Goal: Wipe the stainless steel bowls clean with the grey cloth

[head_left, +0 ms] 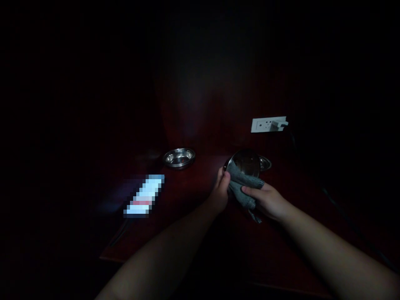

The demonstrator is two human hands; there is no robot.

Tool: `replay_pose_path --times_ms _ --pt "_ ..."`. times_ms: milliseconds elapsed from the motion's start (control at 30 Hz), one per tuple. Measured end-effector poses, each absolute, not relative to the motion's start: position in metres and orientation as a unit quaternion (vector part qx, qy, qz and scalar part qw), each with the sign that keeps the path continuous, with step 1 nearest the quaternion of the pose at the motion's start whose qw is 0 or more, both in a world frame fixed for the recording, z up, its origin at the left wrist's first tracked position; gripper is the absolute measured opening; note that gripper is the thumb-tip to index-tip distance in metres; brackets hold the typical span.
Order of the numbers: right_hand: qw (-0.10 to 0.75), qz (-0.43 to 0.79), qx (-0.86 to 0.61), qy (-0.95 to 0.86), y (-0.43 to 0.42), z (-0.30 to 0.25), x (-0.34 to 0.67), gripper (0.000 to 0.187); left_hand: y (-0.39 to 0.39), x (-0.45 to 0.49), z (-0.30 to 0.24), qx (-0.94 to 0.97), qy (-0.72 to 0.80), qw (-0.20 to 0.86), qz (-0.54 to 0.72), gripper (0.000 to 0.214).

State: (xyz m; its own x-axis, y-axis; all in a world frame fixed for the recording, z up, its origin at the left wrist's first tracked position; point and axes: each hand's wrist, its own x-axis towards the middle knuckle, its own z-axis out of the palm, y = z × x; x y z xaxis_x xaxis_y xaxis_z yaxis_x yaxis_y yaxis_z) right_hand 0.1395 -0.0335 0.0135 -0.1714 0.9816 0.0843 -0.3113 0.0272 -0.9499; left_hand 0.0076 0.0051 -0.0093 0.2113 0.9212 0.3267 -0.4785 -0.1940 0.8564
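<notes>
My left hand grips the rim of a shiny metal bowl, which is tilted up with its hollow side toward me. In my right hand is a grey-green cloth, pressed against the inside of the bowl near its left and lower part. The thumb lies over the cloth, and a frayed end dangles below. Partly hidden behind the held bowl is another metal dish on the table. A second metal bowl stands upright farther left, apart from both hands.
A lit phone, its screen blurred, lies at left on the dark red table, with a cable running from it. On the wall behind, a white power outlet holds a plugged-in charger. The surroundings are very dark.
</notes>
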Motion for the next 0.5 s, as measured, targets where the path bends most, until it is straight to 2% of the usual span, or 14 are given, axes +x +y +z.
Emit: replay_pose_path --times_ms 167,367,500 --pt "0.576 0.627 -0.323 -0.414 -0.039 0.028 0.137 0.032 -0.004 0.004 -0.005 0.535 0.213 0.593 0.563 0.053" --pt "0.587 0.632 -0.311 -0.399 -0.038 0.033 0.139 0.040 -0.008 -0.002 0.000 0.623 0.200 0.503 0.565 0.055" --pt "0.588 0.617 -0.343 -0.396 -0.037 0.032 0.140 0.039 -0.005 -0.004 -0.001 0.641 0.220 0.452 0.580 0.055"
